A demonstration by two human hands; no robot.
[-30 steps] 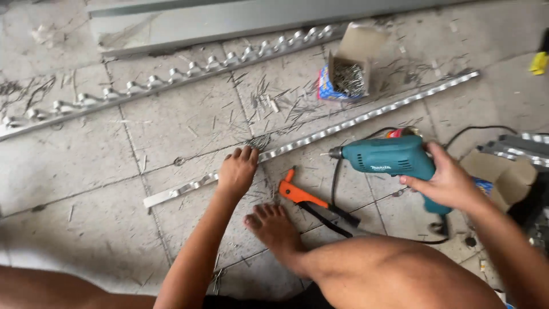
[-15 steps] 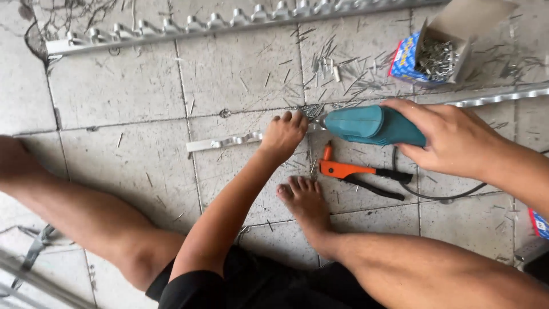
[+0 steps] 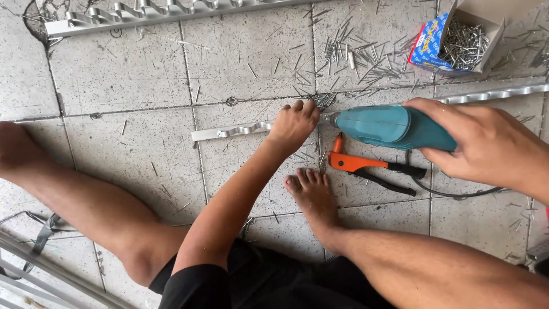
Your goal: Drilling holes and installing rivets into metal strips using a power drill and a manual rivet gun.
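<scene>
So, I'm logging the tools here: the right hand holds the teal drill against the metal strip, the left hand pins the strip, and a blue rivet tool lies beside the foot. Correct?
Not quite: the head view shows the rivet tool is orange with black handles, not blue. The rest stands.

- Soft, even daylight fills the scene, bright but not harsh.
- Shadows are faint and short beneath the teal electric drill (image 3: 389, 127) and the bare foot (image 3: 311, 194).
- The long silver metal rail (image 3: 171, 14) shows mild glare.
- Focus stays sharp; edges bend slightly.
</scene>
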